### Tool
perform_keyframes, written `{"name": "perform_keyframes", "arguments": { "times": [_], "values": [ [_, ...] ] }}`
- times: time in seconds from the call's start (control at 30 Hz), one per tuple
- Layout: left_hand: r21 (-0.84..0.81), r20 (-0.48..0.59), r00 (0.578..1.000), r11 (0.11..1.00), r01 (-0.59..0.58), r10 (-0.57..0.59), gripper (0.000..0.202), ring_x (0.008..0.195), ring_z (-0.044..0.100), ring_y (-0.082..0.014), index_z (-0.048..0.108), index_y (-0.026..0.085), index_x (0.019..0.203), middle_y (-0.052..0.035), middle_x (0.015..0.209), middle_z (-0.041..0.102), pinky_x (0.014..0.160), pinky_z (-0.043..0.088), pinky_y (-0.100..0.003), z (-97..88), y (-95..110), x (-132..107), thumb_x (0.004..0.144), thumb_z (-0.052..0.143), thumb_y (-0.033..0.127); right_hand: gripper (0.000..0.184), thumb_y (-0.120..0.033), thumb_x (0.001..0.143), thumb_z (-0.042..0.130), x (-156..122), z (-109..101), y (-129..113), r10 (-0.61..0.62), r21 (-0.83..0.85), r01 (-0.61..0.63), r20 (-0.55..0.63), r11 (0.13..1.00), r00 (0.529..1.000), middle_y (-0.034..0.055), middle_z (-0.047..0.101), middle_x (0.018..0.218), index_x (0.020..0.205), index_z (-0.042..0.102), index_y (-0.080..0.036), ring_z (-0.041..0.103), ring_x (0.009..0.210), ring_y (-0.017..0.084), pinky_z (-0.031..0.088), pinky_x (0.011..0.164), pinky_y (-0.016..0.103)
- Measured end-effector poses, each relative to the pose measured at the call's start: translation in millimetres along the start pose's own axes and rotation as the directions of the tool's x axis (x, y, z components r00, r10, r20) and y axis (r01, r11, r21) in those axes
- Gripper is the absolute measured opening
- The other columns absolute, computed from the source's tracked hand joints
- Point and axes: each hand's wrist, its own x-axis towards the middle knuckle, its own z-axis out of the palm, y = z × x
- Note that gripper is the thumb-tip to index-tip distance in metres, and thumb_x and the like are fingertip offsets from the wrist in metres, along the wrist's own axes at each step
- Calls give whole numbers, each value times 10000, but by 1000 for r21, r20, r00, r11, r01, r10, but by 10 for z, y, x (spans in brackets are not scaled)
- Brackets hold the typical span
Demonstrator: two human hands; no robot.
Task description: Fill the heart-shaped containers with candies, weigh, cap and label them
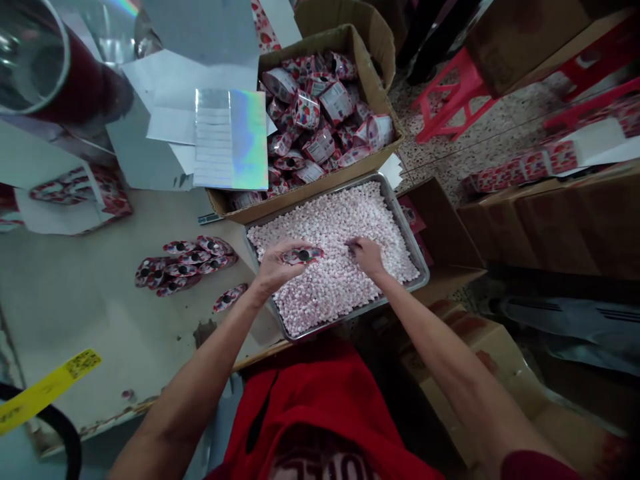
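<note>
My left hand [276, 267] is closed on a small red-and-white printed packet [303, 255], held over the near left part of a metal tray [403, 220]. The tray is heaped with small pink-and-white candies [333, 233]. My right hand [367, 255] rests on the candies near the tray's middle, fingers pinched together on some of them. A cardboard box [373, 87] full of the same kind of printed packets [313, 117] stands just behind the tray. Several filled packets [183, 265] lie in a row on the table to the left of the tray.
Holographic silver sheets [230, 137] and white flat cartons lie at the back of the worn table [90, 300]. A yellow label strip [47, 387] sits at the left edge. Red plastic stools [450, 100] and cardboard boxes [550, 220] stand on the floor to the right.
</note>
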Motion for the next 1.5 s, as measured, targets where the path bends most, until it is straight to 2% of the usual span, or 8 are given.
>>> {"name": "perform_keyframes", "arguments": {
  "times": [0.33,0.73,0.93,1.07,1.17,1.3,1.4,1.5],
  "values": [
    [302,-89,990,951,-74,105,406,1032,692,-258,775,207,1063,-58,1058,768,996,506,-392,20,112,17,673,729,99,223,-365,812,650,-270,-936,-303,-191,297,155,97,942,977,22,753,831,884,786,-203,649,822,200,483,829,329],
    [450,-132,988,893,-14,82,360,1067,679,-292,795,202,1075,-81,1078,767,1020,472,-443,-69,166,-66,725,750,131,241,-418,685,714,-120,-688,-611,-207,434,74,267,898,941,5,687,726,790,722,-201,587,741,178,460,803,339],
    [392,-55,994,917,-70,99,397,1045,683,-290,787,199,1071,-81,1071,774,988,493,-430,88,184,-93,694,738,84,212,-259,863,582,-440,-887,-1132,-299,-43,308,144,951,943,47,776,847,866,789,-213,660,834,223,430,843,363],
    [263,-91,991,962,-73,100,427,1066,688,-269,774,220,1085,-49,1087,784,1010,505,-409,197,191,-150,692,711,65,240,-127,855,563,-786,-1022,-1701,-348,-493,396,191,775,918,109,768,875,892,794,-181,675,873,276,355,916,432],
    [106,-130,989,993,-60,74,383,1040,701,-245,767,205,1097,-48,1072,779,987,529,-382,249,139,-238,734,715,94,246,-91,845,542,-1006,-1131,-1950,-412,-624,469,246,625,877,129,759,875,885,774,-163,655,835,260,328,889,428],
    [-117,-167,986,992,-49,29,374,1027,713,-214,740,187,1148,-66,1132,763,947,557,-341,305,39,-354,781,714,122,267,-161,886,531,-1075,-1464,-1685,-496,-558,478,133,678,858,95,779,888,920,793,-199,659,821,241,364,857,391],
    [-118,-226,973,990,-74,46,343,1080,696,-217,730,190,1147,-80,1160,746,1003,541,-358,355,18,-370,808,716,136,303,-297,910,547,-933,-1641,-1069,-430,-433,363,-64,825,901,94,804,956,1014,818,-209,684,816,237,428,803,354],
    [-184,-264,964,980,-72,22,341,1090,693,-212,697,188,1176,-93,1184,731,1017,541,-355,299,-1,-400,839,740,214,363,-392,850,548,-742,-1599,-327,-205,-300,142,-190,943,960,88,796,868,987,817,-191,658,713,226,452,718,341]
  ]
}}
